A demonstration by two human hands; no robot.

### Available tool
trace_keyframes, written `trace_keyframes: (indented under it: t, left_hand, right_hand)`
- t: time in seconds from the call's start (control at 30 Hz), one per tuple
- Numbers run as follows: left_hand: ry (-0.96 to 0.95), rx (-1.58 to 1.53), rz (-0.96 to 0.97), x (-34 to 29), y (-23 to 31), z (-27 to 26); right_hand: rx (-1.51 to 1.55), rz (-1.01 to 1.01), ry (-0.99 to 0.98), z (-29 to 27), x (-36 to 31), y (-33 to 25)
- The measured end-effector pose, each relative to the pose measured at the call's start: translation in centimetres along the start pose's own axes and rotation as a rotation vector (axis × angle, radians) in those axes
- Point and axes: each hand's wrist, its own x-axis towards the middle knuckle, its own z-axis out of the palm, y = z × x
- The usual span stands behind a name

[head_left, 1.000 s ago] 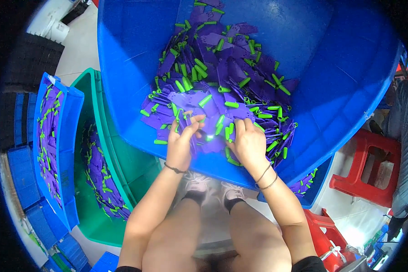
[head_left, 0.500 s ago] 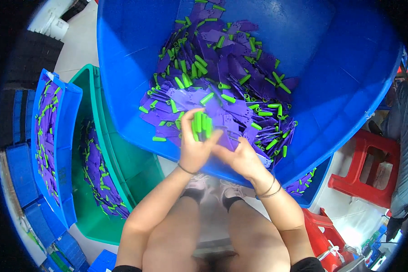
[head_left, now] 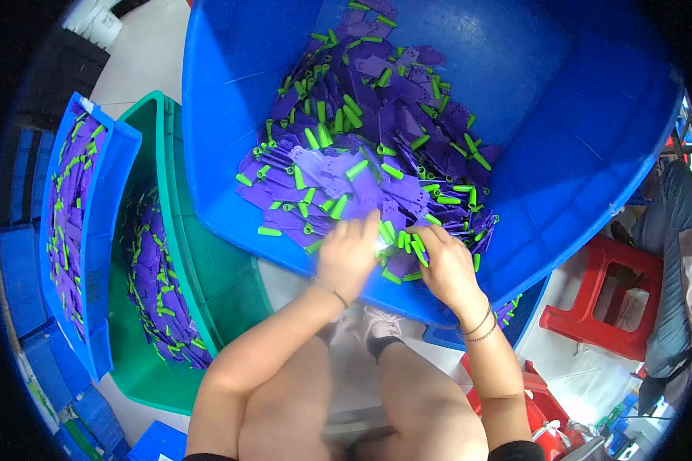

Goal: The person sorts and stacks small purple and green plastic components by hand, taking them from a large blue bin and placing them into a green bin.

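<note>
A large blue bin [head_left: 231, 131] in front of me holds a heap of flat purple plastic pieces with green tube-shaped ends [head_left: 407, 123]. Over its near edge, my right hand [head_left: 450, 269] has its fingers curled around several of these pieces, whose green ends [head_left: 414, 247] poke out beside the thumb. Just to the left is my left hand [head_left: 346, 261], smeared by motion, its fingertips at the near side of the heap. Whether the left fingers grip anything is hidden. A few green ends lie between and below the two hands.
To the left, a green bin [head_left: 178, 230] and a narrower blue crate [head_left: 104, 253] contain more purple and green pieces. A red stool [head_left: 584, 307] stands at the right, near a person's grey sleeve or garment [head_left: 669, 261]. Another blue container sits beneath the big bin's right side.
My hands were together holding a bunch of pieces above the bin's near edge. They have moved apart, the right hand to the right with pieces, and the left hand slightly lower.
</note>
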Motion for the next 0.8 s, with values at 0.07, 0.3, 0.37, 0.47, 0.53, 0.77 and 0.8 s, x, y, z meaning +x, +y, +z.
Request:
trace_keyframes:
  t: [0.07, 0.3, 0.37, 0.47, 0.53, 0.77, 0.8]
  left_hand:
    - [0.06, 0.04, 0.005, -0.1, -0.4, -0.1]
    - [0.377, -0.815, -0.143, 1.6, -2.4, -2.3]
    - [0.431, -0.907, -0.16, 1.7, -1.5, -1.3]
    - [0.485, -1.04, -0.204, 1.6, -1.1, -1.1]
    - [0.534, -0.888, -0.084, 1.4, -1.2, -1.8]
    - [0.143, -0.818, -0.015, 1.4, -2.2, -3.9]
    - [0.172, -0.747, -0.01, 1.7, -2.3, -4.1]
  right_hand:
    - [-0.007, 0.055, 0.0, 0.2, -0.2, 0.0]
    - [0.741, 0.245, 0.146, 1.8, 1.3, -3.1]
    - [0.907, 0.292, 0.123, 2.9, 2.0, -4.7]
    - [1.126, 0.395, 0.049, 2.8, 2.4, -5.2]
    - [1.227, 0.46, -0.019, 2.1, 2.4, -5.3]
    - [0.48, 0.239, 0.053, -1.1, 1.1, -0.4]
    - [0.203, 0.262, -0.069, -1.2, 0.3, 0.8]
